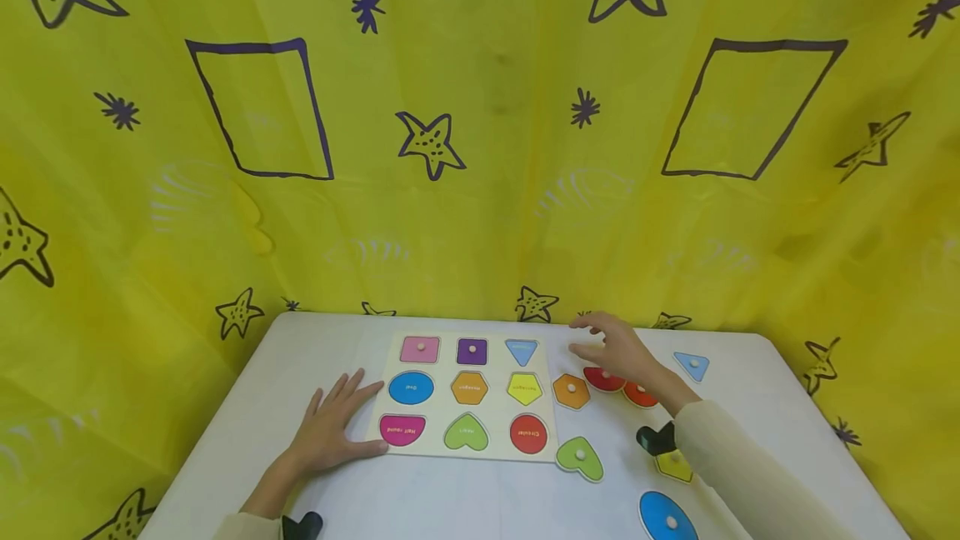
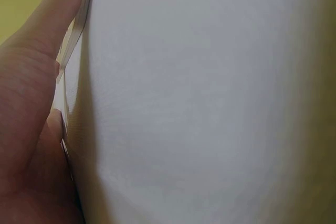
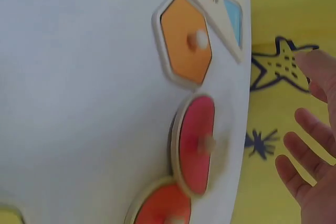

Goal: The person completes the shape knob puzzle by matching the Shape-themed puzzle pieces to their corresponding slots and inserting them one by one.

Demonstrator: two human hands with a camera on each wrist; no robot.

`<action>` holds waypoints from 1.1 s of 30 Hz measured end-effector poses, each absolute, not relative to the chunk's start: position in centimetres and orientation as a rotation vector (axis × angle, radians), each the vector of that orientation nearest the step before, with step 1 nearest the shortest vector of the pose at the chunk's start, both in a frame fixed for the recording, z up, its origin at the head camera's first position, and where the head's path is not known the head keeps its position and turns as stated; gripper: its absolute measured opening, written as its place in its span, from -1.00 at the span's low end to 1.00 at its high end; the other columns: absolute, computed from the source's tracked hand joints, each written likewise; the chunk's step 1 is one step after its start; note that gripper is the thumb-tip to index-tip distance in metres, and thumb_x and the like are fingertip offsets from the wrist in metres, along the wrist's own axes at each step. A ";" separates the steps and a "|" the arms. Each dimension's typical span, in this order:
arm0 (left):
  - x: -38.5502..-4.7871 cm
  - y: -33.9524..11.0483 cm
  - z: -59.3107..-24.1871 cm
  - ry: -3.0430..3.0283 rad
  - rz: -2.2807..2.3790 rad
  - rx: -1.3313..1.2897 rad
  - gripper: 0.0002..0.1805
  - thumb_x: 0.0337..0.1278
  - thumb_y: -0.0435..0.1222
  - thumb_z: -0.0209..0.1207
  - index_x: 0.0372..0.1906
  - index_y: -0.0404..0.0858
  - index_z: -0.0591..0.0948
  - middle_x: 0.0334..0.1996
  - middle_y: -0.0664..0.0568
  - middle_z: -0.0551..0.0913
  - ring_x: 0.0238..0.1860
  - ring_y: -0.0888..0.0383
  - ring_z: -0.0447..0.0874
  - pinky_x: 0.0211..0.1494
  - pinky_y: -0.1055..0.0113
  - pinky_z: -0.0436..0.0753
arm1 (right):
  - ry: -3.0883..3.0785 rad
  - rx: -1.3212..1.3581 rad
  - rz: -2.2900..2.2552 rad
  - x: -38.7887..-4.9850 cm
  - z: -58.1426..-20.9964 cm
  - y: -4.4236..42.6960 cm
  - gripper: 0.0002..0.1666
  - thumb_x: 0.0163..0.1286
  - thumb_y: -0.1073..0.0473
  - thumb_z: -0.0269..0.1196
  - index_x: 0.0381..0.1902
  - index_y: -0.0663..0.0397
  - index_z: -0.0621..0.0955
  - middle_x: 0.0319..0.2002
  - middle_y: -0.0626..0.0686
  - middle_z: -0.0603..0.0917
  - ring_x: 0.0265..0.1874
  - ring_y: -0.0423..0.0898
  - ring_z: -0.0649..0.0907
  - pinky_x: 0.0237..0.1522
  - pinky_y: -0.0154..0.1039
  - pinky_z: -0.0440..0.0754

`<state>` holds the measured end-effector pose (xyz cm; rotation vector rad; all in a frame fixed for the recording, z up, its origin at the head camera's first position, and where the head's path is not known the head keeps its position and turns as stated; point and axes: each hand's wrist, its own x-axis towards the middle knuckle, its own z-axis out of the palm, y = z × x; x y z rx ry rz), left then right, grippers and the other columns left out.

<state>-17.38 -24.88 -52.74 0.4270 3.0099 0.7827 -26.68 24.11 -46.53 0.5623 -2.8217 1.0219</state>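
Note:
A white shape puzzle board (image 1: 439, 446) lies on the table, with printed shape spaces in rows. A pink rectangle piece (image 1: 414, 354) and a purple square piece (image 1: 467, 357) with knobs sit in its far row. My left hand (image 1: 327, 429) rests flat at the board's left edge, fingers spread, thumb at the near corner. Above the table, right of the board, my right hand (image 1: 617, 350) hovers with loosely bent fingers and holds nothing. Below it lie an orange hexagon piece (image 3: 181, 45) and a red half-round piece (image 3: 194, 156), the latter partly hidden by the hand in the head view.
Right of the board lie a red circle piece (image 1: 637, 395), a light blue triangle piece (image 1: 688, 365), a green heart piece (image 1: 581, 467), a yellow piece (image 1: 678, 467) partly under the sleeve, and a blue oval piece (image 1: 660, 513). A yellow curtain (image 1: 480, 215) hangs behind the table.

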 end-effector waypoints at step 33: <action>-17.5 -24.8 -52.5 2.991 0.699 0.388 0.10 -0.17 0.36 0.41 0.54 0.00 0.39 0.59 -0.23 0.16 0.60 -0.36 -0.09 0.49 -0.48 -0.23 | -2.861 -0.209 1.224 -22.6 -49.6 39.4 -0.11 0.48 -0.30 0.21 0.50 0.17 0.35 0.43 0.49 0.27 0.30 0.51 0.31 0.13 0.39 0.54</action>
